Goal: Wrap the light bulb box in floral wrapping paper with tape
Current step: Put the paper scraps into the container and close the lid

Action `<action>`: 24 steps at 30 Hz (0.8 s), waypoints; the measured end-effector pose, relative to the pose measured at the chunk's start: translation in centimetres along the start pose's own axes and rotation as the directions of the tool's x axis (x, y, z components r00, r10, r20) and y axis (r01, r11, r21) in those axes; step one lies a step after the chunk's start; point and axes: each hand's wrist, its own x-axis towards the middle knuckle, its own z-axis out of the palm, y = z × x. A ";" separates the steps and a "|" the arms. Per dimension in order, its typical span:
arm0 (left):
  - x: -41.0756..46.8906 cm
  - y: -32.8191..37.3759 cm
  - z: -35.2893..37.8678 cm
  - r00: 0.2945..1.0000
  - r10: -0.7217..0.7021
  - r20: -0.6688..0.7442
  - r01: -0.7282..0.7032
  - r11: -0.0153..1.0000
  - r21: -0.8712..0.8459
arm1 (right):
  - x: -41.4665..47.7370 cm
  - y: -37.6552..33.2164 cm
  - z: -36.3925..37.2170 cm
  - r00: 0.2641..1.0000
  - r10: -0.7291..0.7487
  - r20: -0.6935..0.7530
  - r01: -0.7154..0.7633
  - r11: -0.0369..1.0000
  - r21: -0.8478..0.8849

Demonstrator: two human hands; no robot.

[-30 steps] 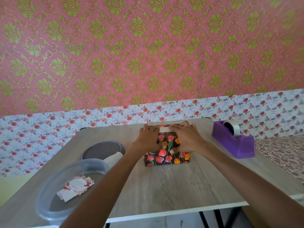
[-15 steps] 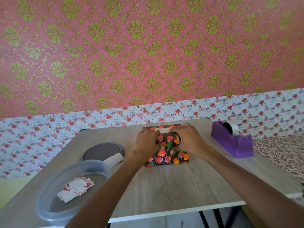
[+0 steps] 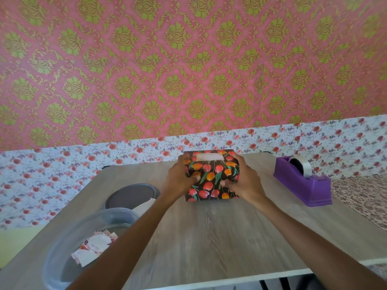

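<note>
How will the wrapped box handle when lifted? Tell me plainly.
Probably stiff: the wrapped box shows square edges under the grip of the left hand and right hand. Likely light, being small and steadied by thumbs and fingers alone. Its smooth paper could slip; the tape strip should hold the flap.

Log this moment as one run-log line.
stage: wrapped box, tape strip on upper face | left hand: grips box's left side | right hand: grips box's right side | tape dispenser: on table, right of box
</note>
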 end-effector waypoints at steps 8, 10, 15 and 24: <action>10.3 -3.5 1.2 0.995 -0.098 -0.011 0.097 0.991 -0.095 | 11.4 0.9 3.8 0.991 0.124 0.050 -0.127 0.990 0.067; 13.3 -5.0 2.0 0.993 -0.117 -0.004 0.116 0.988 -0.101 | 14.2 2.0 5.6 0.990 0.134 0.052 -0.138 0.987 0.082; 18.6 -8.0 3.4 0.994 -0.104 0.017 0.105 0.992 -0.069 | 19.3 4.3 9.7 0.985 0.170 0.018 -0.171 0.976 0.137; 23.0 -9.8 3.8 0.990 -0.136 0.030 0.135 0.990 0.047 | 22.8 4.7 12.3 0.977 0.194 0.084 -0.201 0.975 0.098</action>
